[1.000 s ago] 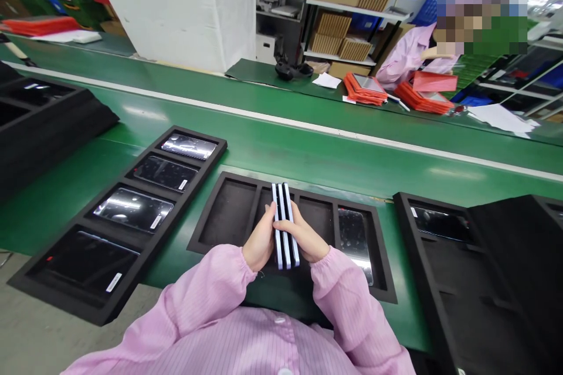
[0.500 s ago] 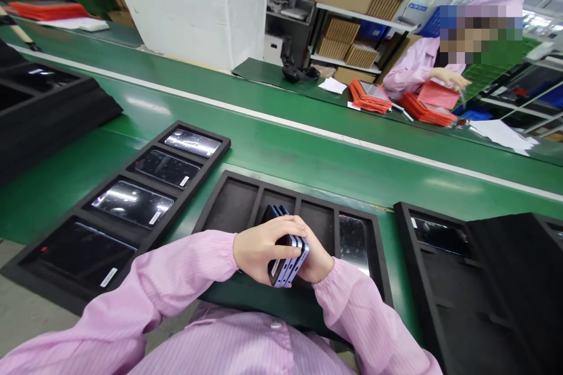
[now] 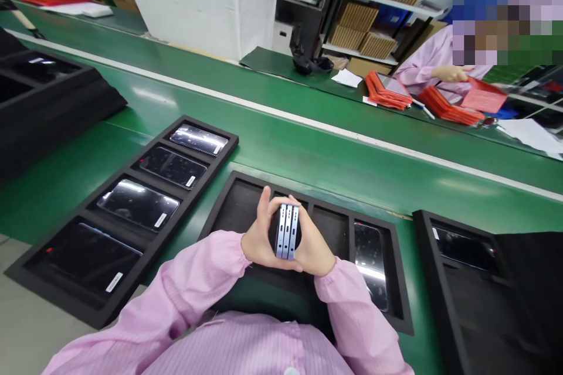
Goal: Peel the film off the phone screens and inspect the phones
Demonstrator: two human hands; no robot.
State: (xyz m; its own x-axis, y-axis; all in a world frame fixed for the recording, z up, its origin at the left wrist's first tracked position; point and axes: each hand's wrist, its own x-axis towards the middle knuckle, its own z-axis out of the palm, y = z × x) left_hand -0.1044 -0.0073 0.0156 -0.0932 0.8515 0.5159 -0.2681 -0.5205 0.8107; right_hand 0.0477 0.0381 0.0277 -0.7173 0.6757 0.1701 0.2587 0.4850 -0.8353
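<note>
1. Your left hand (image 3: 258, 241) and right hand (image 3: 315, 240) clamp three stacked phones (image 3: 287, 233) between them, port ends facing you
2. They're up over the middle tray (image 3: 403, 281), another phone (image 3: 370, 261) lying in its rightmost slot

A single head-worn camera looks out from above the person's own chest, facing forward and steeply down across the green table (image 3: 281, 146), with the pink smock (image 3: 246, 345) filling the bottom edge. The left hand (image 3: 259, 240) and right hand (image 3: 314, 243) sit close below the lens, near the middle of the view. Its wide field reaches past the far side to a white column (image 3: 197, 0) and shelves (image 3: 387, 0), and the table's white stripe (image 3: 308, 123) slants down rightward across it.
</note>
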